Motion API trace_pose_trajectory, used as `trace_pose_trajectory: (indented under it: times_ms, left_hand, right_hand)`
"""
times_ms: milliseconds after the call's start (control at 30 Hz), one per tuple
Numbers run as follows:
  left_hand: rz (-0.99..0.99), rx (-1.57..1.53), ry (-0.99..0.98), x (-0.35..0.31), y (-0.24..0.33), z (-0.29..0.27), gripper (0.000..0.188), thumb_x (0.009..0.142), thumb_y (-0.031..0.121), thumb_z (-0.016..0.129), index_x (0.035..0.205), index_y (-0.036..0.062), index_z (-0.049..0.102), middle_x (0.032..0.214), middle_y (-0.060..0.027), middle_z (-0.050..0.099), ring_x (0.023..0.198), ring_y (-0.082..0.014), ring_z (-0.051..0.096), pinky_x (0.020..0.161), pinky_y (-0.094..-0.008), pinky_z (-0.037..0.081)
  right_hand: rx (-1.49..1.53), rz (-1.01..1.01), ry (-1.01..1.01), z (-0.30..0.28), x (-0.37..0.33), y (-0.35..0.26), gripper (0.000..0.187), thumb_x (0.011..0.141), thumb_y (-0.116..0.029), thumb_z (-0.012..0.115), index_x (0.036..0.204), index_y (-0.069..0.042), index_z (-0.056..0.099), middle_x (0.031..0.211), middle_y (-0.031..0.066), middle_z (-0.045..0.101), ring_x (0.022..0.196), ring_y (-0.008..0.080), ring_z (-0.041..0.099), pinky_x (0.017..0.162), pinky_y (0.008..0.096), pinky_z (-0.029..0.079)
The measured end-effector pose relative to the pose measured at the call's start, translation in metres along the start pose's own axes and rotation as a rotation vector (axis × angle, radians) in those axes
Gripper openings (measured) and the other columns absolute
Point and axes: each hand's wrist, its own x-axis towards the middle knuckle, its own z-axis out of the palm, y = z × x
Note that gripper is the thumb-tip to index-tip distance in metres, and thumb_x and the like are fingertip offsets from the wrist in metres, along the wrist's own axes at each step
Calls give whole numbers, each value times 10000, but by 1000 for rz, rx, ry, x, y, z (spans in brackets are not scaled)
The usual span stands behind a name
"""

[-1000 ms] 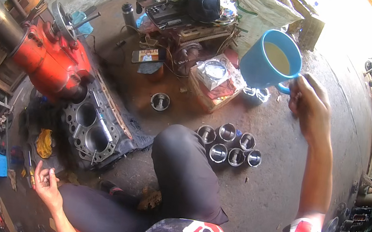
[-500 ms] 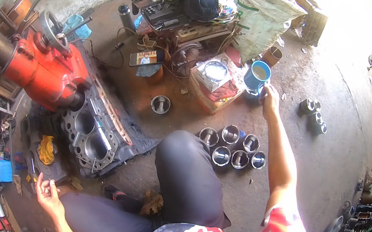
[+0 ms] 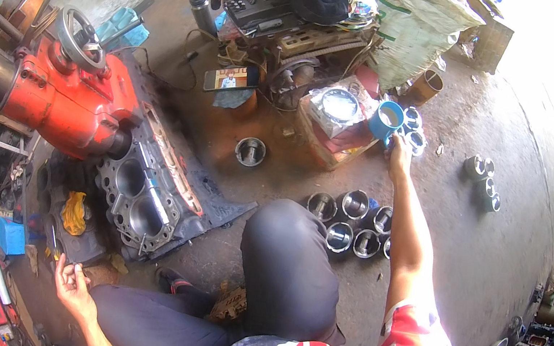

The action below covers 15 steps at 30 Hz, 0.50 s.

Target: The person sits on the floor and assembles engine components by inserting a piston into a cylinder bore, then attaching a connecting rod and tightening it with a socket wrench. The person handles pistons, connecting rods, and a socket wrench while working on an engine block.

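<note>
Head view: right hand, grip holding a round, light-blue mug at its near side.
The mug is far, just right of a worn brown box. Near left, the left hand is beside a dark-trousered leg, grip loosely parted.

Engine blk on floor, person's L; machine on its far end. Rag L of blk. L hand just L of L knee, nearer than rag. Piston cluster on floor, R of blk, ahead of raised knee. Single piston btwn blk & box. Pack atop box. Mug in R hand, by box's R side; tube behind mug. Sack behind box. More pistons farther R.
</note>
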Motion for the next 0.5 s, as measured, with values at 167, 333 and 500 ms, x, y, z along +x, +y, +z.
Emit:
trace_pose_trajectory:
  times_ms: [167, 333, 500]
  left_hand:
    - [7, 13, -7, 2, 2, 5, 426, 952, -46, 589, 1366, 31, 529, 907, -25, 583, 698, -49, 504, 580, -185, 440]
    - [-2, -24, 12, 3, 4, 12, 420, 947, -33, 611, 1354, 36, 538, 927, -21, 571, 729, -56, 516, 589, -193, 459]
    - [-6, -36, 25, 3, 8, 19, 421, 939, -11, 639, 1347, 37, 548, 923, -16, 588, 719, -57, 551, 612, -199, 486]
  right_hand:
    - [-12, -10, -39, 7, 6, 3, 194, 972, -275, 536, 923, -92, 576, 754, 0, 532, 526, 93, 482, 458, 232, 390]
    - [37, -15, -79, 8, 17, 13, 214, 975, -291, 544, 910, -88, 569, 755, 7, 534, 512, 105, 487, 422, 248, 378]
    - [82, 70, -30, 5, 18, 14, 251, 968, -297, 578, 1032, -63, 641, 862, 36, 626, 567, 120, 534, 481, 256, 421]
